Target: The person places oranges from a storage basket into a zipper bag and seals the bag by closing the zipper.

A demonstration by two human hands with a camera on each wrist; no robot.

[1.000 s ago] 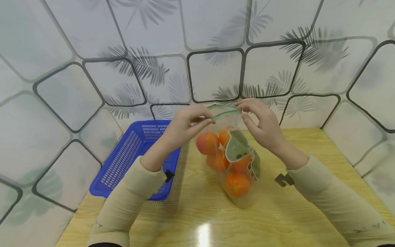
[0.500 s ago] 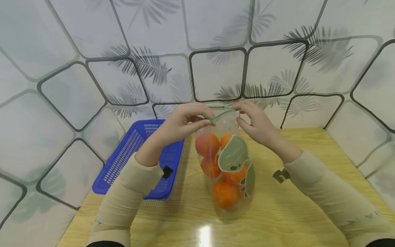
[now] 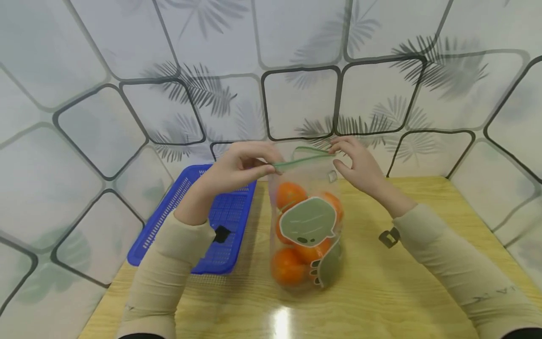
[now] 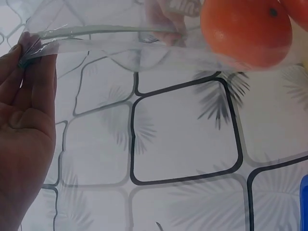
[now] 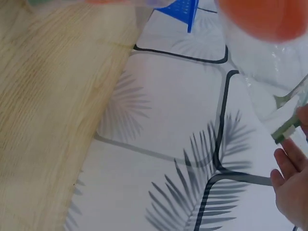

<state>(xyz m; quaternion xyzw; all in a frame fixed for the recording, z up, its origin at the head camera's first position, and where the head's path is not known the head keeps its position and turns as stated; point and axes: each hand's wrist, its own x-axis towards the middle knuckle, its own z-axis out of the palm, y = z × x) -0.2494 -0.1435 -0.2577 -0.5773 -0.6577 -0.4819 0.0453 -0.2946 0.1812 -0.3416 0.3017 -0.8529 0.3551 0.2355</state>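
A clear zip bag (image 3: 302, 179) with a green zip strip and a green cartoon print hangs upright above the table, several orange round fruits (image 3: 289, 267) inside it. My left hand (image 3: 237, 165) pinches the left end of the bag's top edge between thumb and fingers; the left wrist view shows this hand (image 4: 29, 106) gripping the plastic at the corner. My right hand (image 3: 360, 167) pinches the right end of the zip strip. In the right wrist view the hand (image 5: 293, 178) is partly cut off by the frame. The bag's mouth is slightly parted between the hands.
A blue plastic basket (image 3: 243, 235) with perforated walls stands on the wooden table (image 3: 372, 301) at the left, partly behind my left forearm. A patterned wall covering (image 3: 300, 103) with leaf prints rises behind and at both sides of the table.
The bag has turned so its printed face points toward me, and its bottom has swung left. My hands have moved farther apart, drawing the zip strip straighter.
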